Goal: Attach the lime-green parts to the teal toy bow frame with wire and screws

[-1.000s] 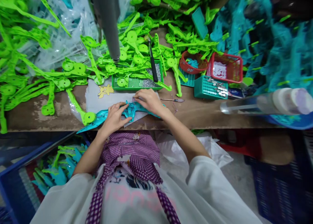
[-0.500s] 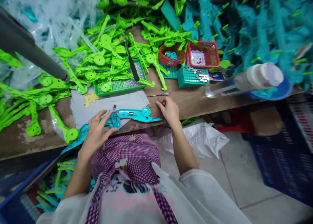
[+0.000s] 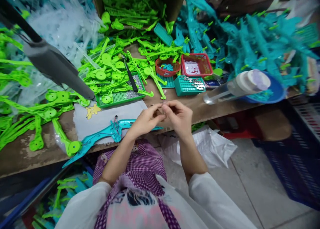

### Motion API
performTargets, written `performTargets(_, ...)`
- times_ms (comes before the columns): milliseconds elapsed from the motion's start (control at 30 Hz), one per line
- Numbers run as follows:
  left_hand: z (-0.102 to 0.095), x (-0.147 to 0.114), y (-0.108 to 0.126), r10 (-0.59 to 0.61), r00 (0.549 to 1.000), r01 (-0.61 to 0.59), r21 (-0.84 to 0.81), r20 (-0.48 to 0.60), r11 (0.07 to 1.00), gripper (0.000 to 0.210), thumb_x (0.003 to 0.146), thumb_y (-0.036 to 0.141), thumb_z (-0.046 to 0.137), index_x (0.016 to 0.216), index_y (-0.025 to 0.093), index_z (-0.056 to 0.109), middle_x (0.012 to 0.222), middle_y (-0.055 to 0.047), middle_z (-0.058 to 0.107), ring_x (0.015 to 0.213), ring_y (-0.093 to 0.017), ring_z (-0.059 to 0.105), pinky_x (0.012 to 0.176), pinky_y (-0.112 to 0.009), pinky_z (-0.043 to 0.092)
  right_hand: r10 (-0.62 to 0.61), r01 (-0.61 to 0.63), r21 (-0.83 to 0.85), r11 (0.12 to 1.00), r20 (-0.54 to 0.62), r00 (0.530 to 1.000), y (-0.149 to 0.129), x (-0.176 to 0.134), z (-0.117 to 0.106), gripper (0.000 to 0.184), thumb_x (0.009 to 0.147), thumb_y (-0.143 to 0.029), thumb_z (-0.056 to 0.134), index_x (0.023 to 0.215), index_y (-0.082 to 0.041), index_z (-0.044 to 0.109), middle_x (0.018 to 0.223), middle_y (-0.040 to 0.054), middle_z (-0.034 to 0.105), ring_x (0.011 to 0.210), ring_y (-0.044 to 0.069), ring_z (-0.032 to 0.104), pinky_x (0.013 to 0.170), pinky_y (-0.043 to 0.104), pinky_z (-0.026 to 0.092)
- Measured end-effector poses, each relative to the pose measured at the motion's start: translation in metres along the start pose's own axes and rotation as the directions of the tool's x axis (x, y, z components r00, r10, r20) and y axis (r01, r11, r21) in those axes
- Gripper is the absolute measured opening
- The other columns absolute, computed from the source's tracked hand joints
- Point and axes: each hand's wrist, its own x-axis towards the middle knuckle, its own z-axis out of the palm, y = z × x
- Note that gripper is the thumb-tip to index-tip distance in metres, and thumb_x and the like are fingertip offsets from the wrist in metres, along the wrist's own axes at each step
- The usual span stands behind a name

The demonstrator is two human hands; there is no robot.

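Turquoise bow-shaped shell (image 3: 115, 131) lies along the near edge of the tabletop (image 3: 200, 111), its left tip jutting past it, middle on a pale cloth (image 3: 122, 113). Green tray (image 3: 120, 103) at the cloth's far edge. From here I see left hand (image 3: 146, 121) and right hand (image 3: 181, 119) meet near the shell's right end, fingers curled narrow (whether they grip anything, I cannot tell). Yellow figure (image 3: 93, 111) near the cloth's far left corner.

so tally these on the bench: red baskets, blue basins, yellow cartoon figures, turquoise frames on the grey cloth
Round red basket and rectangular red basket: 2
Blue basin: 1
Yellow cartoon figure: 1
Turquoise frame on grey cloth: 1
Total: 5
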Motion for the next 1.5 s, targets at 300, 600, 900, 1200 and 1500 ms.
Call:
performTargets(300,-0.014,-0.057,-0.026,-0.133,0.969,0.145,0.042,-0.206,0.989,0.026,0.094,0.035,0.052,0.104,0.019,0.069,0.091,-0.005,0.073,0.082,-0.016,0.068,0.077,-0.030,0.053,0.045,-0.001,-0.719,0.695,0.042,0.998,0.086,0.072,0.005,0.035,0.095,-0.044,0.045,0.105,-0.015,0.063,0.110,0.0190,0.066,0.100,0.030,0.061,0.082,0.040,0.044)
performTargets(600,-0.049,-0.098,-0.025,-0.159,0.978,0.181,0.165,-0.138,0.970,0.028,0.092,0.034,0.057,0.115,0.020,0.065,0.099,-0.007,0.074,0.089,-0.019,0.070,0.080,-0.033,0.055,0.097,-0.059,-0.655,0.753,0.021,0.995,0.095,0.060,-0.016,0.036,0.097,-0.036,0.033,0.087,-0.019,0.063,0.091,0.0133,0.072,0.084,0.025,0.065,0.077,0.035,0.042)
performTargets(900,-0.072,-0.102,-0.027,-0.170,0.981,0.186,0.204,-0.097,0.961,0.023,0.090,0.038,0.058,0.100,0.019,0.068,0.086,-0.006,0.074,0.079,-0.018,0.069,0.075,-0.032,0.057,0.089,0.014,-0.597,0.802,0.142,0.986,0.111,0.005,-0.008,0.041,0.099,-0.037,0.027,0.113,-0.020,0.061,0.106,0.0127,0.072,0.098,0.026,0.064,0.091,0.041,0.037)
performTargets(1200,-0.060,-0.124,-0.027,-0.286,0.908,0.286,-0.045,-0.306,0.957,0.022,0.087,0.038,0.064,0.095,0.019,0.068,0.083,-0.005,0.074,0.076,-0.017,0.070,0.071,-0.029,0.058,-0.034,0.084,-0.779,0.622,0.080,0.996,0.113,0.002,-0.084,0.035,0.097,-0.032,0.034,0.107,-0.022,0.066,0.122,0.0130,0.068,0.110,0.026,0.060,0.091,0.044,0.030)
performTargets(1500,-0.027,-0.123,-0.014,-0.195,0.878,0.099,-0.234,-0.436,0.967,0.021,0.085,0.041,0.068,0.090,0.021,0.068,0.081,-0.003,0.071,0.075,-0.015,0.067,0.071,-0.030,0.057,-0.054,0.205,-0.708,0.676,0.229,0.972,0.075,0.024,-0.077,0.037,0.096,-0.034,0.039,0.123,-0.022,0.061,0.131,0.0146,0.062,0.120,0.030,0.056,0.098,0.052,0.035)
